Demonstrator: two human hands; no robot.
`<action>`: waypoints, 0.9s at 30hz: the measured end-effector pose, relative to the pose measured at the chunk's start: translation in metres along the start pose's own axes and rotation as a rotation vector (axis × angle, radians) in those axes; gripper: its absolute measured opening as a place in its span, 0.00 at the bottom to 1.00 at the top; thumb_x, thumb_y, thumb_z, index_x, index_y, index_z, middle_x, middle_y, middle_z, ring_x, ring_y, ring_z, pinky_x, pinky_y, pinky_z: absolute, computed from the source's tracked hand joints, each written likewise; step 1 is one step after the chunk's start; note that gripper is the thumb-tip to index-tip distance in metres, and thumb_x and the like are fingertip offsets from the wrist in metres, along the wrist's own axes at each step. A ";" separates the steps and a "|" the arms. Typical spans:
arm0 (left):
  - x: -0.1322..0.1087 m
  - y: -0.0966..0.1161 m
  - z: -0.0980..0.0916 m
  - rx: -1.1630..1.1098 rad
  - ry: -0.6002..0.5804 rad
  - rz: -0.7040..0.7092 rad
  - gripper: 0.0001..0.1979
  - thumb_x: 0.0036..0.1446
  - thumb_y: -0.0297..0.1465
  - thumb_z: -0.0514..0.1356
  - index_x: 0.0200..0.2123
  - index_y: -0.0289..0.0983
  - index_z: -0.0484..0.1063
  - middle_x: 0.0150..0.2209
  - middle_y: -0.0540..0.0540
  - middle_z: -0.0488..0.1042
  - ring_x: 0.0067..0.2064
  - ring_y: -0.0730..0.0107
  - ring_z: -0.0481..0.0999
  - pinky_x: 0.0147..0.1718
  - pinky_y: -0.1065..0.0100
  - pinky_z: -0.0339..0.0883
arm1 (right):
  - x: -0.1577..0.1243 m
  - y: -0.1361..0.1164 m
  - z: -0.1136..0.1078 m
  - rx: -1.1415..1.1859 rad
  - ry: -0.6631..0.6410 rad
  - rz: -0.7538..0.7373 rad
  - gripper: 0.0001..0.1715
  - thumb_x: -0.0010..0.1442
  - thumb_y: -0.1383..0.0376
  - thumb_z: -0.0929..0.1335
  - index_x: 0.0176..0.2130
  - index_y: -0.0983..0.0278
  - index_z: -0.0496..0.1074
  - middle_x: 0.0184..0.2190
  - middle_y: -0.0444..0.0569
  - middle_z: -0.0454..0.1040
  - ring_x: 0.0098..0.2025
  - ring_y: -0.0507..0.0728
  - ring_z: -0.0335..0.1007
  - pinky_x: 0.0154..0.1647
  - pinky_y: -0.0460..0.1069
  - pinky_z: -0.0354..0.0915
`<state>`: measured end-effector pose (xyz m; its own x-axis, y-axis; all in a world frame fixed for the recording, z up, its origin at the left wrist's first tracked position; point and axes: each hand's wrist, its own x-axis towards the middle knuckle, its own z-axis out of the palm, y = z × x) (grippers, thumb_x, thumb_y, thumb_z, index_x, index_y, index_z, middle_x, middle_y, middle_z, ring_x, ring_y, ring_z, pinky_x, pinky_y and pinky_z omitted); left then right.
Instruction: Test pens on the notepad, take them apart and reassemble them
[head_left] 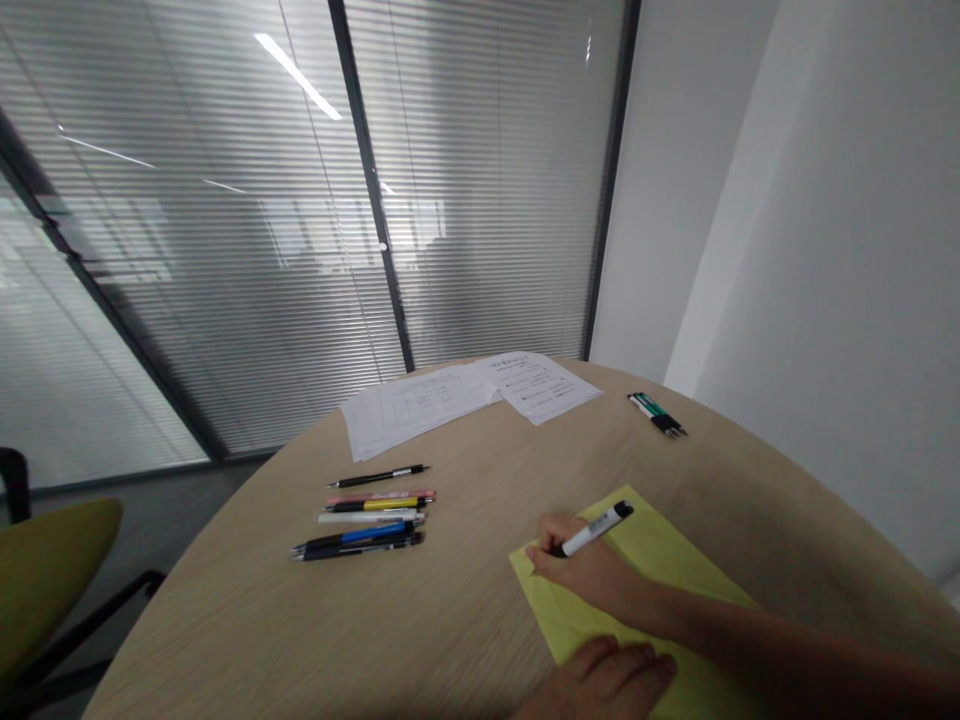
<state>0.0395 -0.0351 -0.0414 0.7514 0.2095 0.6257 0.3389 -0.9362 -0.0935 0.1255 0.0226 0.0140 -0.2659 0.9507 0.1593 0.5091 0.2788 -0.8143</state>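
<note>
My right hand (581, 567) is closed around a white pen with a black cap (596, 528), its tip down on the upper left corner of a yellow sheet of paper (660, 560) lying on the round wooden table (450, 620). My left hand (607, 680) lies flat with fingers stretched out on the near edge of the same yellow sheet, at the bottom of the view.
Several pens (367, 515) lie in a row left of the yellow sheet. White printed papers (465, 395) sit at the table's far edge, and a few green-and-black pens (658, 413) lie at the far right. A yellow-green chair (45, 580) stands left. Blinds cover the glass wall.
</note>
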 end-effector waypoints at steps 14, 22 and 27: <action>0.007 0.004 -0.005 -0.013 -0.074 -0.041 0.23 0.59 0.44 0.44 0.43 0.31 0.66 0.37 0.49 0.76 0.38 0.75 0.74 0.39 0.76 0.67 | -0.001 -0.005 -0.002 -0.091 -0.040 0.010 0.12 0.45 0.68 0.62 0.17 0.63 0.53 0.15 0.37 0.54 0.22 0.48 0.52 0.23 0.44 0.49; 0.005 0.004 -0.001 -0.034 -0.066 -0.046 0.25 0.59 0.45 0.44 0.44 0.31 0.66 0.37 0.47 0.76 0.38 0.74 0.74 0.39 0.76 0.67 | -0.001 0.005 0.002 -0.113 -0.005 -0.060 0.11 0.44 0.68 0.61 0.17 0.63 0.51 0.15 0.37 0.52 0.21 0.48 0.50 0.22 0.44 0.48; 0.005 0.004 -0.002 -0.044 -0.080 -0.062 0.24 0.59 0.45 0.44 0.44 0.31 0.66 0.38 0.47 0.76 0.39 0.74 0.74 0.40 0.75 0.66 | -0.002 0.008 0.000 -0.148 -0.036 -0.057 0.10 0.45 0.68 0.62 0.17 0.63 0.54 0.15 0.37 0.54 0.21 0.48 0.52 0.22 0.44 0.49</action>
<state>0.0434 -0.0379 -0.0375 0.7734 0.2874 0.5650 0.3619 -0.9320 -0.0213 0.1299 0.0228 0.0073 -0.3260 0.9280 0.1805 0.6064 0.3517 -0.7132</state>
